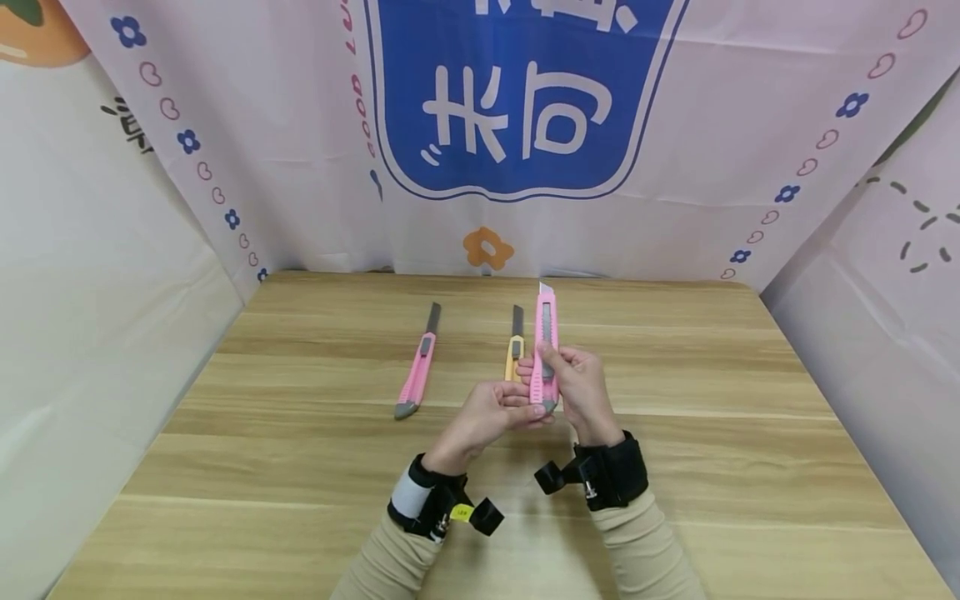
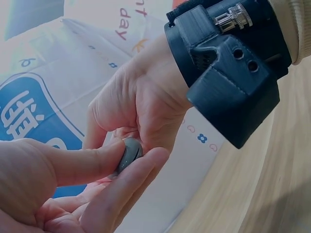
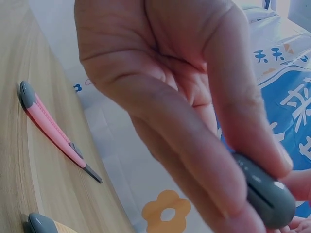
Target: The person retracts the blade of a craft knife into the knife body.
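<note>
Both hands hold a pink utility knife (image 1: 547, 321) just above the table. Its blade shows a short tip pointing away from me. My right hand (image 1: 587, 387) grips the handle, with the thumb along the grey slider. At the near end, my left hand (image 1: 480, 417) pinches the grey end cap (image 2: 129, 154) between thumb and fingers. A yellow utility knife (image 1: 517, 346) lies behind the hands, its lower part hidden by them. Farther left, a second pink utility knife (image 1: 416, 375) lies with its blade extended; the right wrist view shows it too.
The wooden table (image 1: 262, 467) backs onto a hanging white cloth (image 1: 300, 183) with a blue printed panel. More pale cloth hangs along both sides. Each wrist wears a black strap with a small camera mount (image 1: 551, 477).
</note>
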A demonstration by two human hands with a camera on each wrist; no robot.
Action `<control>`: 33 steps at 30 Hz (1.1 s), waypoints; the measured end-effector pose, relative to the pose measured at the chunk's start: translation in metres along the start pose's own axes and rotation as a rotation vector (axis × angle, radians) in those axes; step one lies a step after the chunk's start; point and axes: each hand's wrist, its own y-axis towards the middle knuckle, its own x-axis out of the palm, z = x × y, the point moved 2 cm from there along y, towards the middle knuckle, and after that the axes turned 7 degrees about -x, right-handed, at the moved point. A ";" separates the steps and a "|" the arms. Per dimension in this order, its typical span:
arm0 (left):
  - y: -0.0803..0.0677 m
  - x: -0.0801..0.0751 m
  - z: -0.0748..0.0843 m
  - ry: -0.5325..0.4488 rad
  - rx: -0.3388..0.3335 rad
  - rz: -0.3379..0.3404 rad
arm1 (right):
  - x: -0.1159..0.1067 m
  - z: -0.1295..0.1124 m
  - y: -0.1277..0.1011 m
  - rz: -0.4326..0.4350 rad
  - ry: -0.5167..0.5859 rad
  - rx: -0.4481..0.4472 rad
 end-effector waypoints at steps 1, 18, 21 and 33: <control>0.000 0.000 0.000 -0.003 0.002 0.001 | 0.000 0.000 0.000 0.003 -0.004 -0.001; -0.001 -0.002 0.001 -0.013 0.020 -0.018 | 0.001 -0.001 0.001 -0.022 0.004 0.018; 0.000 -0.002 0.001 -0.019 0.009 -0.008 | 0.001 0.000 0.001 -0.032 -0.006 0.020; 0.000 -0.002 0.001 -0.037 0.014 0.001 | -0.002 -0.001 0.001 -0.051 -0.037 0.049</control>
